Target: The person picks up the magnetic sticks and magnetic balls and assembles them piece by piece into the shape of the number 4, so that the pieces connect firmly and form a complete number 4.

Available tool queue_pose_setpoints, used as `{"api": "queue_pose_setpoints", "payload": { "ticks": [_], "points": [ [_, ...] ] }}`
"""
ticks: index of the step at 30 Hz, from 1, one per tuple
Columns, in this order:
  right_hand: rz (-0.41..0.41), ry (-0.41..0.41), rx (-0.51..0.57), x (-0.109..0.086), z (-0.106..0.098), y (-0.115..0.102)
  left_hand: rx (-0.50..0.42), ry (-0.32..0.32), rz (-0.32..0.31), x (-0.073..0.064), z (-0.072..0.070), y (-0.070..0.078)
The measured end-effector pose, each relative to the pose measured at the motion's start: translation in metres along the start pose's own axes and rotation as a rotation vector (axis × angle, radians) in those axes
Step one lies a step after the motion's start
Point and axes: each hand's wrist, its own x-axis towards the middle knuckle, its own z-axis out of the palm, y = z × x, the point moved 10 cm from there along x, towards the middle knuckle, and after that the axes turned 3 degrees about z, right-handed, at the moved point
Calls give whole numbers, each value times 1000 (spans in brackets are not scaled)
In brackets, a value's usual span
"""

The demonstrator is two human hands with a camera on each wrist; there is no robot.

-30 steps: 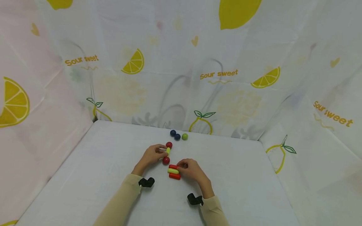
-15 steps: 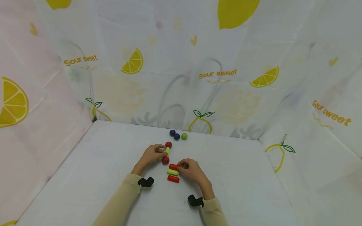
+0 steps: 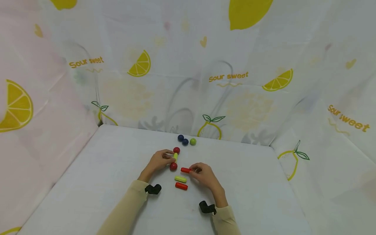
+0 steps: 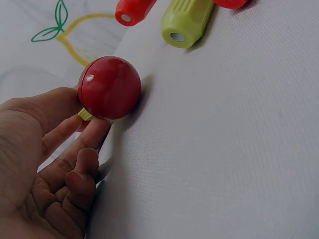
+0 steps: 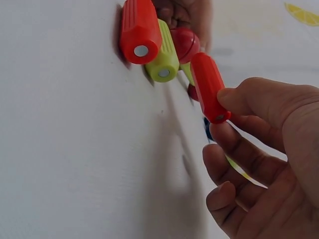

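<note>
My left hand pinches a yellow-green magnetic rod that has a red ball at its near end and another red ball at its far end. In the left wrist view the near red ball hides most of that rod. Between thumb and fingertips, my right hand grips a red magnetic rod by one end, its other end pointing left toward the near ball. A loose yellow-green rod and a second red rod lie side by side, slightly apart, with silver discs in their ends.
Two dark blue balls and a green ball sit near the back of the white table. Lemon-printed cloth walls rise behind and at both sides.
The three rods on the right have come apart. My right hand has drawn one red rod away, up and to the right, leaving the other two. The left hand has stayed in place.
</note>
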Motion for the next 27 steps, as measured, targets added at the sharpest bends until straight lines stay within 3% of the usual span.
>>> {"api": "queue_pose_setpoints", "payload": {
  "ticks": [10,27],
  "points": [
    [-33,9,17,5,-6,-1,-9,5,-3,-1,-1,0],
    [-20,9,9,16,-4,4,-26,7,12,-1,-2,3]
  ]
}}
